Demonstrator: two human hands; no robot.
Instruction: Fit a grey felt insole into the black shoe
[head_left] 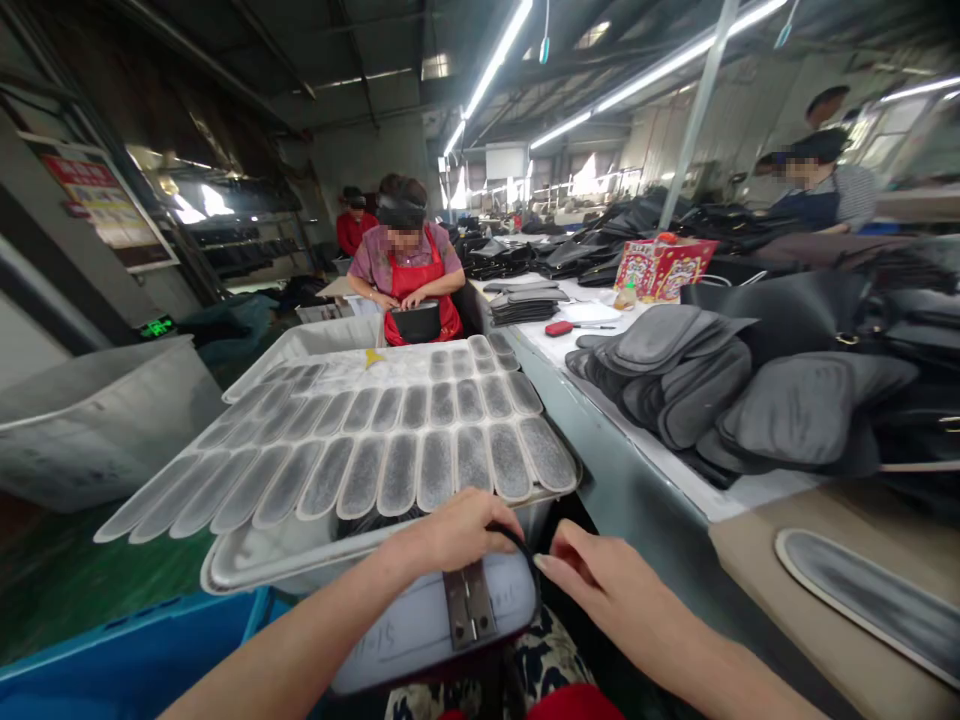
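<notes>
A long counter [660, 455] runs up the right side of the frame, carrying a heap of grey padded pieces [697, 375] in the middle right and black bags further back. Left of it, filling the centre, a white board [247, 565] holds rows of oval grey insoles [420, 430] laid like scales. A large white bin [82, 420] stands at the left edge. At the upper centre a co-worker in a red apron [409, 275] sits facing this way.

At the bottom centre, a pale flat piece [420, 625] with a dark strip across its middle rests on the person's lap. The left hand [454, 530] lies on its upper edge, its grip pressed together on a thin black strap [517, 548] that curves over that edge. The right hand [592, 575] is just beside it, grip pinching the strap's other end with thumb and forefinger. A single insole [870, 595] lies on the counter at lower right.
</notes>
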